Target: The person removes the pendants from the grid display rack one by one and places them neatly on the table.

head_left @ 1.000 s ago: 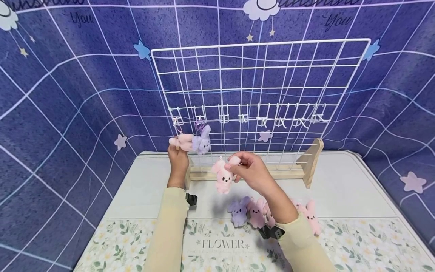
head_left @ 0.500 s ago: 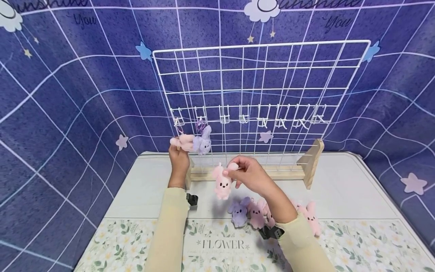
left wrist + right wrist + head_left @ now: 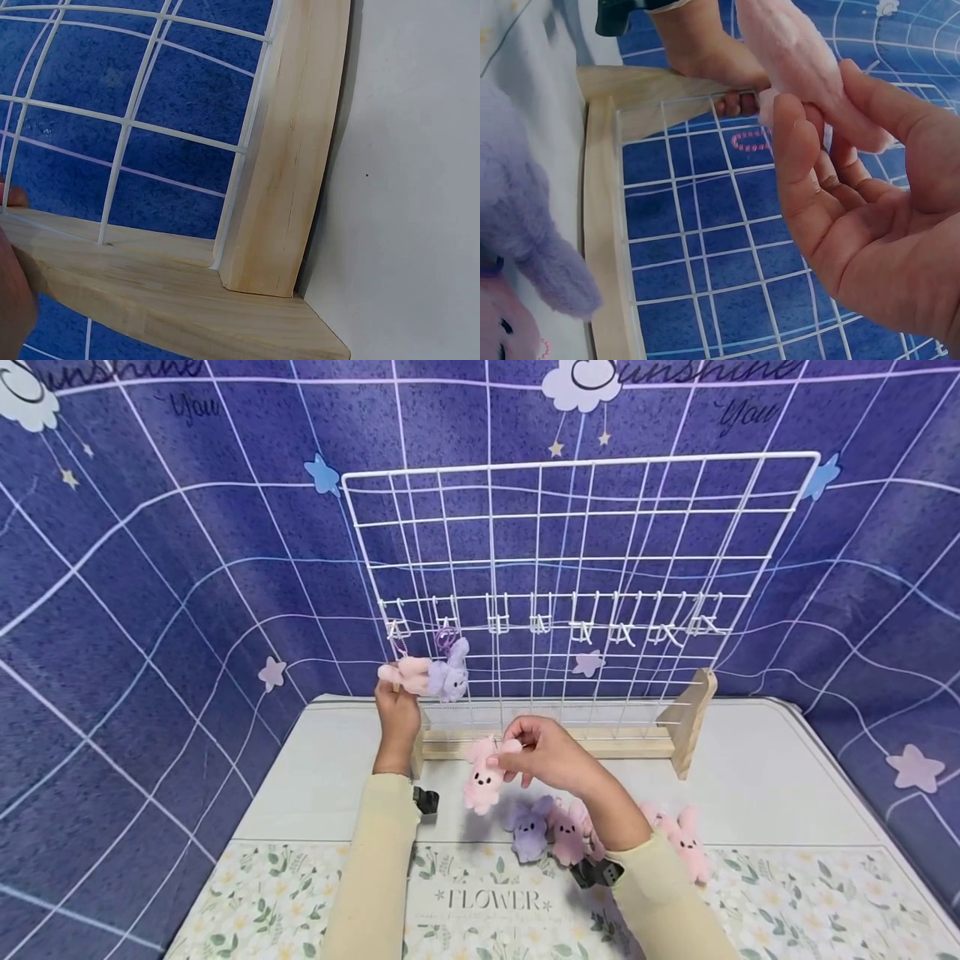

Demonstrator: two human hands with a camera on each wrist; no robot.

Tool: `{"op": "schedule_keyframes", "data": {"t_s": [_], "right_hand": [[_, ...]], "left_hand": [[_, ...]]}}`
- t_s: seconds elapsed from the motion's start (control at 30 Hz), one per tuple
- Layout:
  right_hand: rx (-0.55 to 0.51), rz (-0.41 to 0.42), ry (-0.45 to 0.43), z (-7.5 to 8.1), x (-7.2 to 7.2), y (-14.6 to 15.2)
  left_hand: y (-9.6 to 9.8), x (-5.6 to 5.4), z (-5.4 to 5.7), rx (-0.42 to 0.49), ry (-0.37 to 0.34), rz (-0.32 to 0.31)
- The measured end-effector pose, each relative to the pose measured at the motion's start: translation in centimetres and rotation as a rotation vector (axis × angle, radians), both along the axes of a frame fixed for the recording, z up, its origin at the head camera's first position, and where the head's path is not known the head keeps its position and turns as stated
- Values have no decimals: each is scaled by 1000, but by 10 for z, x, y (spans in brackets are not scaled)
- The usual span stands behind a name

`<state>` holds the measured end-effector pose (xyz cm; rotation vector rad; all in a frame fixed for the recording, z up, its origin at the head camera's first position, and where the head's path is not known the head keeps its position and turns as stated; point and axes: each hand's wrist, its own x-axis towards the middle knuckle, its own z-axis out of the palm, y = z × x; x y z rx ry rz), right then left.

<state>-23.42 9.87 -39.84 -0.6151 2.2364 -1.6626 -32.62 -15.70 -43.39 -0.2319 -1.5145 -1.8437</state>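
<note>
My right hand pinches a small pink plush bunny by one ear, in front of the wire rack's wooden base bar. In the right wrist view, the thumb and fingers meet on the pink ear. At the rack's left end, my left hand grips the wooden side stand, fingers wrapped round its edge. Just above that hand, a pink plush and a lilac plush bunny hang from the two leftmost hooks by their cords.
The white wire grid stands upright, with a row of white hooks across it. Plush bunnies, one lilac and several pink, lie on the table near my right forearm; another pink bunny is further right.
My right hand has lowered slightly and shifted a little left with the pink plush bunny, which now tilts more. The left hand keeps its grip on the stand; the view has shifted slightly.
</note>
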Motion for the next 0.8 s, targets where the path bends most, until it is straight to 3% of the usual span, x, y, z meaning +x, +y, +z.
{"op": "schedule_keyframes", "data": {"t_s": [0.27,0.8], "right_hand": [[49,52,-8,-4,-3,-2],[231,158,-107,-30,-11,-10]], "left_hand": [[-1,1,1,-43,-17,38],[0,3,3,-49,-38,38]]}}
